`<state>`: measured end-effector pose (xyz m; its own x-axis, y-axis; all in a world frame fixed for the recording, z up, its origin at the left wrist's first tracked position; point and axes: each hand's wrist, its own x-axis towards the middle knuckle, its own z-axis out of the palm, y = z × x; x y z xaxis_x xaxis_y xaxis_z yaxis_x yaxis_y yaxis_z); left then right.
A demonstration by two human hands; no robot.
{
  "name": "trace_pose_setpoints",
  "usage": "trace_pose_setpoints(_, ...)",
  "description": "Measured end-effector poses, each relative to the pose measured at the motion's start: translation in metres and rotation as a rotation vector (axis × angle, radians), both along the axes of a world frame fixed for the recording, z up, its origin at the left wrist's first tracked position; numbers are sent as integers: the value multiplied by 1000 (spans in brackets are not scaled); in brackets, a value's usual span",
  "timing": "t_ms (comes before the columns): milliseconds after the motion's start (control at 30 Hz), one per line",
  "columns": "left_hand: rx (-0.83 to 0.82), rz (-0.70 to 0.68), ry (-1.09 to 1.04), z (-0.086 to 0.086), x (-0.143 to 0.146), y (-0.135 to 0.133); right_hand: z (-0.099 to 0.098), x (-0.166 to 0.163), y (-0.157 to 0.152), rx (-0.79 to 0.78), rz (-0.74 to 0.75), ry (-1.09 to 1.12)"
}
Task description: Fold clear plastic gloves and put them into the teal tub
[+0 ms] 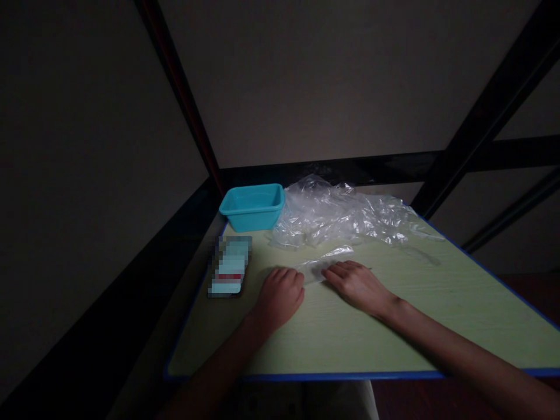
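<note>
A small clear plastic bag (pixel 314 270) lies flat on the table between my two hands. My left hand (pixel 280 294) is closed in a loose fist at the bag's left end, its fingertips hidden beneath the knuckles. At the bag's right part, my right hand (pixel 353 286) is closed with its fingers bent together and pressed down on the plastic. Something greyish shows through the film near the right fingertips, too dim to name. Just beyond both hands spreads a crumpled heap of clear plastic bags (pixel 332 216).
A turquoise plastic basin (pixel 256 219) stands at the table's back left corner, beside the heap. Nearer on the left lies a phone (pixel 230 267) with a blurred screen. The pale green table (pixel 415 326) has a blue edge, with dim walls behind and to the left.
</note>
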<state>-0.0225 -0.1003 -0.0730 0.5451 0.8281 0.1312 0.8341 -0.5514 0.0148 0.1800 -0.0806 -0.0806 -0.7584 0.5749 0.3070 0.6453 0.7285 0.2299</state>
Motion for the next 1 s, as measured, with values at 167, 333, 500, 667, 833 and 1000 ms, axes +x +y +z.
trace_pose_setpoints(167,-21,63,86,3,-8,3,-2,12,11,-16,-60,19)
trace_pose_setpoints(333,-27,118,115,4,-24,5,5,24,14,-52,-149,100)
trace_pose_setpoints(500,-79,141,-2,11,-35,5,17,34,9,-233,-187,271)
trace_pose_setpoints(667,-244,134,-208,36,-39,0,38,48,-2,-407,-144,409)
trace_pose_setpoints(833,-615,117,-443,55,-42,5,68,53,-1,-588,-69,458)
trace_pose_setpoints(1000,-926,174,-584,38,-48,20,63,42,26,-582,-82,362)
